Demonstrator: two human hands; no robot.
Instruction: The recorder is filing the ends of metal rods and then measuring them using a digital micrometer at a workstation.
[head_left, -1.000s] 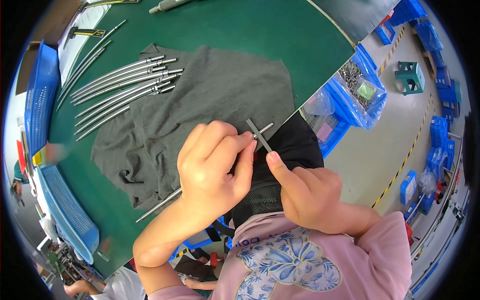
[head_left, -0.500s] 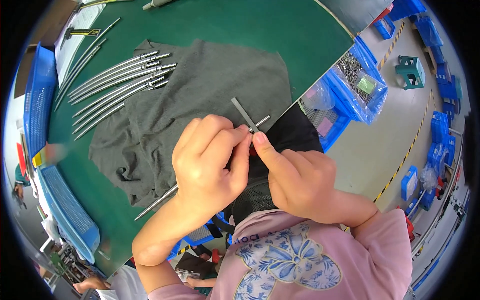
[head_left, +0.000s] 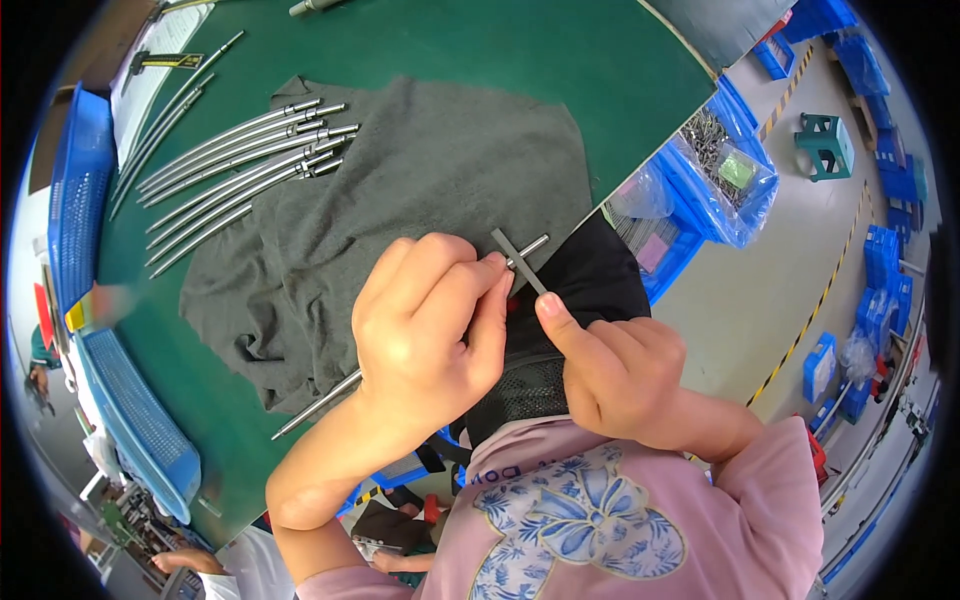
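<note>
My left hand (head_left: pixel 425 335) is closed around a slim, shiny metal rod (head_left: pixel 318 403). The rod slants under that hand and forearm, its far tip (head_left: pixel 537 245) poking out past my fingertips; its middle is hidden. Between the fingers of my right hand (head_left: pixel 625 370) is the near end of a thin flat grey bar (head_left: pixel 530 277), which looks like a file. The bar lies crosswise against the rod, close to my left thumb and forefinger. Both hands are over the near right edge of a grey cloth (head_left: pixel 430 160).
Several similar metal rods (head_left: pixel 245 150) lie at the left, partly on the cloth over the green table (head_left: pixel 620 60). A caliper (head_left: pixel 170 61) lies at the far left. Blue baskets (head_left: pixel 140 420) line the left edge. Blue bins of metal parts (head_left: pixel 715 150) stand at the right.
My right hand has moved right and slightly toward me, drawing the grey bar lengthwise across the rod. My left hand, still gripping the rod, has shifted only slightly.
</note>
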